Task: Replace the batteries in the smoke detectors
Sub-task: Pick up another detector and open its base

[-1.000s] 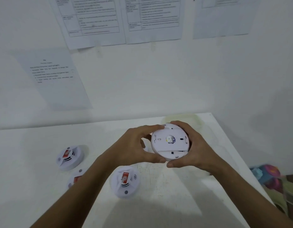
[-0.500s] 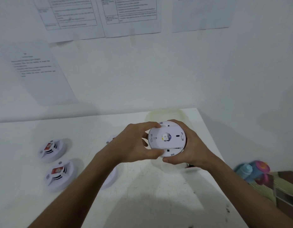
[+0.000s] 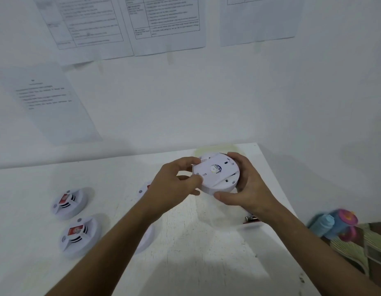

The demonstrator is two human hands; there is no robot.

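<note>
Detector (image 3: 216, 173) held above table (image 3: 185, 242), right of centre frame, back side up. Left hand (image 3: 174, 184) and right hand (image 3: 248, 186) both grip its rim. Likely light, rigid, smooth plastic; best held at the rim.

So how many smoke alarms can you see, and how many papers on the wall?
Smoke detectors: 4 (one held, two lying at the left, one partly hidden behind the left arm)
Papers on the wall: 4
Total: 8
</note>
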